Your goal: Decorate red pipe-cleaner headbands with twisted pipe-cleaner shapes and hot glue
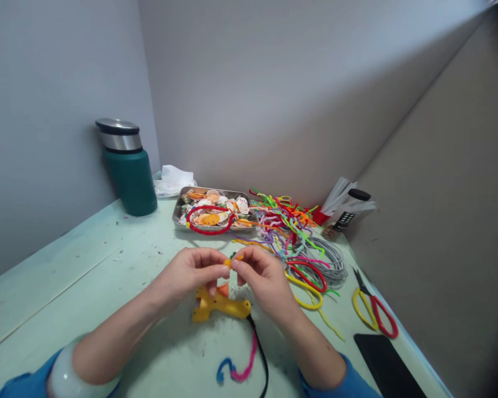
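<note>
My left hand and my right hand meet above the table, fingers pinched on a small orange piece between them. A bit of dark green shows just behind the fingertips. Beneath the hands lies a yellow glue gun with a black cord running toward the front. An orange scrap rests beside it, partly hidden by my left hand. Nearer the front edge is a curled blue and pink fuzzy stem.
Behind the hands, a metal tray holds shells, with a red loop over it. Colourful stems and grey coils lie right. Scissors, a black phone, a jar, a green bottle and tissues surround them.
</note>
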{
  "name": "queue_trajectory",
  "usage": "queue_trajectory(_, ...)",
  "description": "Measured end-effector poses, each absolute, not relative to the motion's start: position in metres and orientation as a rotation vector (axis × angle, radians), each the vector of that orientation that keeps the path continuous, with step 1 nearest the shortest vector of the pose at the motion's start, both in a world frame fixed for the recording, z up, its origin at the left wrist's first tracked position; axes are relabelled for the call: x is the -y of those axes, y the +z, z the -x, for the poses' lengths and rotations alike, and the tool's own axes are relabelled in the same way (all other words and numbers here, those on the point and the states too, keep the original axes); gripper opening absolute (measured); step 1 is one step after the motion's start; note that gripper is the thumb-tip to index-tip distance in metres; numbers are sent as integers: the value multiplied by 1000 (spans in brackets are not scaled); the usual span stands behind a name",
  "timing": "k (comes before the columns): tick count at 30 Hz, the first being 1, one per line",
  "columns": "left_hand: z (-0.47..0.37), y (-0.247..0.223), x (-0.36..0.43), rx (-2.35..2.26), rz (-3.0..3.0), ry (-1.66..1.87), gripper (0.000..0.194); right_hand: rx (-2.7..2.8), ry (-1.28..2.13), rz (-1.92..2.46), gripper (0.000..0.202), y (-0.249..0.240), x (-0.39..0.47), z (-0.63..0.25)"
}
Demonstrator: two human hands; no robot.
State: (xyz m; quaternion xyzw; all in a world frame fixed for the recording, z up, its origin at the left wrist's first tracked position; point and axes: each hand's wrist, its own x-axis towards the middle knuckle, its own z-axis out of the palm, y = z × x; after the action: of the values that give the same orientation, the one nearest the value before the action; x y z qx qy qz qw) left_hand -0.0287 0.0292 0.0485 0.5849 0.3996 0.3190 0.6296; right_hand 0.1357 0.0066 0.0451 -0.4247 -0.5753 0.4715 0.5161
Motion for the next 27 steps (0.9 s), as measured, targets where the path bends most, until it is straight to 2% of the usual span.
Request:
queue_trajectory(5,25,46,-26,-840,-1179,818,22,1213,1079,986,7,40,-2,-124)
queue_trajectory(13,27,45,-26,-827,-1274,840,19,1393,958,1013,11,37,0,-129)
queue_trajectory(22,35,48,-26,-896,-1647,605,16,1533,1172,1138,11,45,-5,-138)
queue_trajectory(27,30,47,-24,-1105,-1972,671,16,1801,810,1318,11,47,-3,-140)
